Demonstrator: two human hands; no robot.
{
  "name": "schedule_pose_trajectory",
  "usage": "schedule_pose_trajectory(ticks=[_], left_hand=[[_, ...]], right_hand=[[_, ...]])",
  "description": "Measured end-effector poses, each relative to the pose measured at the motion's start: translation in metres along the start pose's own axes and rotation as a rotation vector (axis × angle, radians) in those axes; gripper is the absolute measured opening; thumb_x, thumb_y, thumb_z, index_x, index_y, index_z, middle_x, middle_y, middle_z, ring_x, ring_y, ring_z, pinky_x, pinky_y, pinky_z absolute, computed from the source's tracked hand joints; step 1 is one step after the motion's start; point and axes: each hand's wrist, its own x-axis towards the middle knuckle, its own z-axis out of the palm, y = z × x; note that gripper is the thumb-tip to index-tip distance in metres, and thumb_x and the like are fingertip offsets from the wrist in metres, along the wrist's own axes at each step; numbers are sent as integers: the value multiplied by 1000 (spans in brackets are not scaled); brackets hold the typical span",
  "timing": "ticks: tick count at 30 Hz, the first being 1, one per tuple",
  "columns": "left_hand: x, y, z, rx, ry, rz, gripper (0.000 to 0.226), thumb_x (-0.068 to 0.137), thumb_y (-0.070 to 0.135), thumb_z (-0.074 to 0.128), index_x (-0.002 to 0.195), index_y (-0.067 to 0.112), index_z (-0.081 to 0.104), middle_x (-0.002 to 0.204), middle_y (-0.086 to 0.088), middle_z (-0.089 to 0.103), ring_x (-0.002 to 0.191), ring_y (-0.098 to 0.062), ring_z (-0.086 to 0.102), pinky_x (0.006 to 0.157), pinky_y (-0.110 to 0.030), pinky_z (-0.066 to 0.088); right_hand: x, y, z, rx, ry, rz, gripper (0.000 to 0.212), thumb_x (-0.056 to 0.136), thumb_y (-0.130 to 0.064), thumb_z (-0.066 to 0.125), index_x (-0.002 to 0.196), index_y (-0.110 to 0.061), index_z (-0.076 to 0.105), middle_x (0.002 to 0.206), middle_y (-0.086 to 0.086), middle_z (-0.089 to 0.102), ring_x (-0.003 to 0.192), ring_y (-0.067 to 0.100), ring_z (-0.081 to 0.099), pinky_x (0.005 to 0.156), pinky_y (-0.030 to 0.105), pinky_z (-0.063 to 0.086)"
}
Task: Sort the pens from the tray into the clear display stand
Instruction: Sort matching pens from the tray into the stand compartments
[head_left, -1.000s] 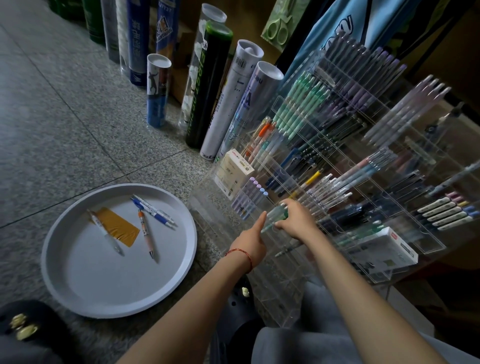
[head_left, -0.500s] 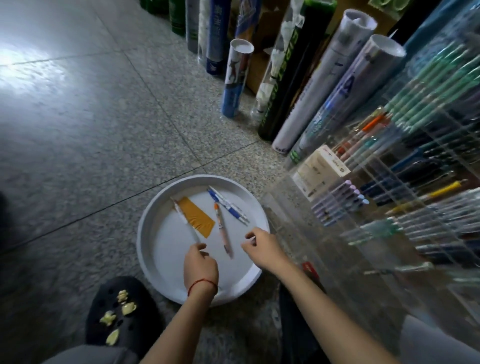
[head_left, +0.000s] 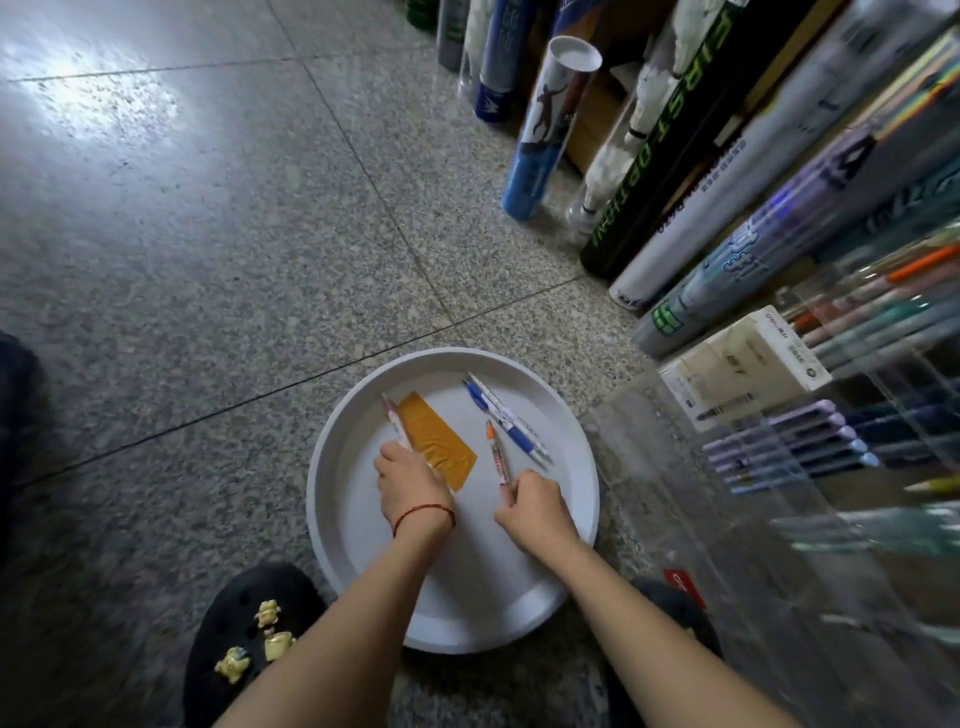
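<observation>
Floor (head_left: 208, 260): grey speckled stone tiles with dark joints.

Shoe (head_left: 249, 639): black, with yellow charms, on the floor at the near left, just beside the tray's near-left rim.

Tray (head_left: 332, 499): round, grey-white, flat on the floor between the shoe and the stand. It holds four pens and one patch.

Pale pen (head_left: 396, 422): lies in the left part of the tray, along the left edge of the patch, tip toward the far rim.

Left hand (head_left: 410, 486): over the tray's left half, fingers curled onto the near end of the pale pen and holding it. A red cord (head_left: 423, 514) circles the wrist.

Patch (head_left: 436, 441): orange-brown, flat, oblong, on the tray floor between the two hands' pens.

Orange pen (head_left: 496, 449): near the tray's middle, orange end toward the far rim.

Right hand (head_left: 535, 506): over the tray's right half, fingers closed in a pinch on the near end of the orange pen.

Blue pen (head_left: 477, 397) and white pen (head_left: 498, 402): side by side, touching, slanting toward the tray's right rim, apart from both hands.

Tubes (head_left: 550, 119): a row of tall cylinders leaning along the far right of the floor.

Stand (head_left: 779, 519): clear, at the right, just beside the tray's right rim. Its compartments hold a cream box (head_left: 743, 374) and a row of purple pens (head_left: 779, 436); further contents are blurred.
</observation>
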Motion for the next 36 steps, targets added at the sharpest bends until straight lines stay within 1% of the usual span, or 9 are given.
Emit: schedule_pose_trajectory(ticks=[4, 8, 11, 14, 19, 24, 31, 34, 36], left_hand=[[-3, 4, -10, -149, -27, -193, 38, 93, 12, 50, 125, -6, 39, 132, -25, 44, 119, -40, 48, 99, -44, 39], [-36, 18, -20, -526, -75, -360, 30, 94, 14, 35, 113, -5, 48, 116, -28, 57, 104, -42, 58, 90, -47, 50], [-102, 40, -34, -727, -275, -264, 22, 89, 8, 32, 73, 3, 47, 66, -19, 50, 59, -29, 51, 54, -31, 41], [-177, 62, -48, -755, -445, -107, 27, 93, 10, 34, 67, 10, 40, 40, -1, 35, 34, -14, 34, 43, -19, 24], [-241, 60, -45, -597, -442, 220, 28, 95, 6, 34, 68, 7, 43, 60, -9, 42, 50, -17, 36, 45, -22, 29], [-285, 61, -34, -535, -548, 432, 25, 96, 9, 43, 77, 6, 59, 81, -15, 65, 82, -28, 60, 76, -38, 47], [-337, 88, -30, -599, -584, 583, 22, 93, 5, 45, 83, 2, 64, 70, -9, 65, 59, -13, 62, 52, -17, 49], [-339, 95, -28, -510, -569, 670, 19, 92, 6, 51, 76, 6, 61, 65, -6, 67, 63, -23, 59, 53, -24, 48], [-341, 100, -30, -485, -569, 707, 12, 89, 5, 54, 77, 6, 57, 66, -3, 71, 65, -22, 66, 54, -25, 52]], right_hand=[[-17, 11, -12, 558, -242, 62, 16, 89, -6, 52, 74, -12, 55, 62, 5, 57, 43, 8, 49, 45, 20, 39], [-55, 21, -39, 703, -338, -65, 15, 89, 0, 50, 90, -11, 59, 72, 7, 63, 42, 6, 50, 44, 17, 41], [-89, 33, -62, 724, -328, -157, 14, 90, -4, 53, 97, -11, 61, 75, 6, 65, 44, 4, 51, 46, 18, 42], [-127, 54, -84, 831, -252, -238, 17, 92, -2, 50, 95, -13, 62, 65, -1, 65, 44, 4, 53, 47, 17, 43], [-191, 105, -105, 1055, -135, -245, 16, 76, -10, 63, 91, -15, 63, 73, 0, 67, 65, 13, 56, 63, 22, 46], [-224, 139, -122, 1033, 1, -305, 26, 86, 10, 50, 92, -13, 62, 68, -4, 66, 54, 4, 56, 53, 15, 45], [-254, 153, -163, 887, 111, -354, 36, 87, 10, 47, 80, -22, 63, 72, -6, 65, 65, 4, 60, 65, 21, 49], [-264, 164, -195, 643, 169, -340, 23, 89, -11, 57, 70, -24, 59, 69, -7, 61, 63, 7, 57, 66, 29, 47], [-273, 173, -220, 611, 248, -322, 3, 91, -23, 58, 89, -21, 60, 81, -3, 61, 65, 8, 58, 65, 27, 50]])
